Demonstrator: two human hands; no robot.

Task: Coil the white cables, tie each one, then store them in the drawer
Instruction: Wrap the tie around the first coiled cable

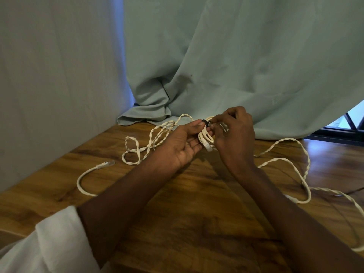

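A small coil of white cable (206, 135) is held above the wooden table (197, 223), its clear plug hanging down. My left hand (183, 142) grips the coil from the left, thumb on a black tie (204, 122) wrapped round the bundle. My right hand (234, 134) pinches the tie from the right with thumb and forefinger. A twisted white cable (149, 142) lies in loose loops on the table to the left. Another twisted white cable (303, 170) sprawls on the right. A round white cable with a plug (104, 165) lies at the left. No drawer is in view.
A pale green curtain (236, 66) hangs behind the table and bunches on its far edge. A pale wall stands along the left side. A dark window frame (338, 133) shows at the far right. My white sleeve (55, 241) covers the near left corner.
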